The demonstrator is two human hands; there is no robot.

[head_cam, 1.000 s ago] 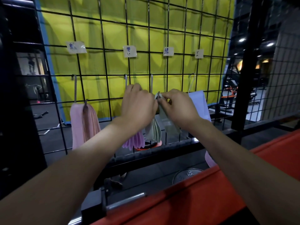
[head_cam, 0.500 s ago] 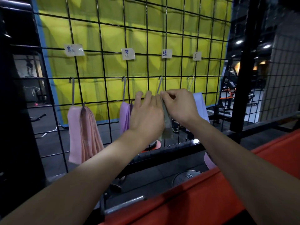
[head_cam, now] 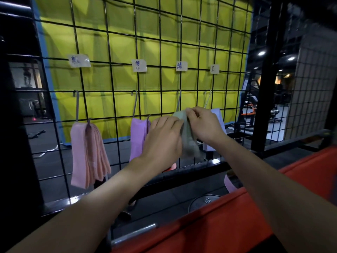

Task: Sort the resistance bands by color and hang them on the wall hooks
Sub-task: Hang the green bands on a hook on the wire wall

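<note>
Both hands work at the wire grid [head_cam: 116,42]: my left hand [head_cam: 164,141] curls round the hanging green bands [head_cam: 188,141], my right hand [head_cam: 204,123] pinches their top edge just under the third hook [head_cam: 178,101]. Pink bands [head_cam: 87,154] and purple bands [head_cam: 137,137] already hang from their own hooks. I judge the loop could miss the hook's tip, hidden behind my fingers, and drop; tugging could unseat the loose hook.

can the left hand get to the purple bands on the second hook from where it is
Probably yes. The left hand sits right beside the purple bands, with nothing between them. But its fingers are busy on the green band, which the right hand also pinches, so it would have to let go first.
</note>
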